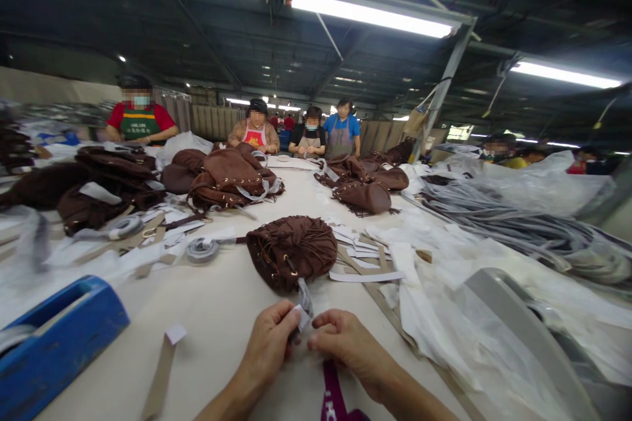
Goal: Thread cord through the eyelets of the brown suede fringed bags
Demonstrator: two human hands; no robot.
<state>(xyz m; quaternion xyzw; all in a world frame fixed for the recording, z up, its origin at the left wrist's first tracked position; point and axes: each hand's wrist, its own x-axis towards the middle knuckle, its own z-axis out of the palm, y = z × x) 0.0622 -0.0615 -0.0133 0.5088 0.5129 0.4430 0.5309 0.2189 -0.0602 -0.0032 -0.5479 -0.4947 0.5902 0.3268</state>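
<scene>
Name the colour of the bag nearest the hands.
The bag is brown, clearest in the head view.

Location type: factory workshop for bag work.
Fluorescent tubes (pixel 370 13) hang beneath a dark, high roof (pixel 222 36) over a long shared surface (pixel 217 322). Across it, several people (pixel 143 120) in aprons are stationed along the far side. Brown bags (pixel 296 253) lie in multiple piles, among paper strips (pixel 368 276), plastic sheeting (pixel 538 177) and bundled grey lengths (pixel 523 223). A blue tape dispenser (pixel 64 342) is positioned at the near left.
</scene>
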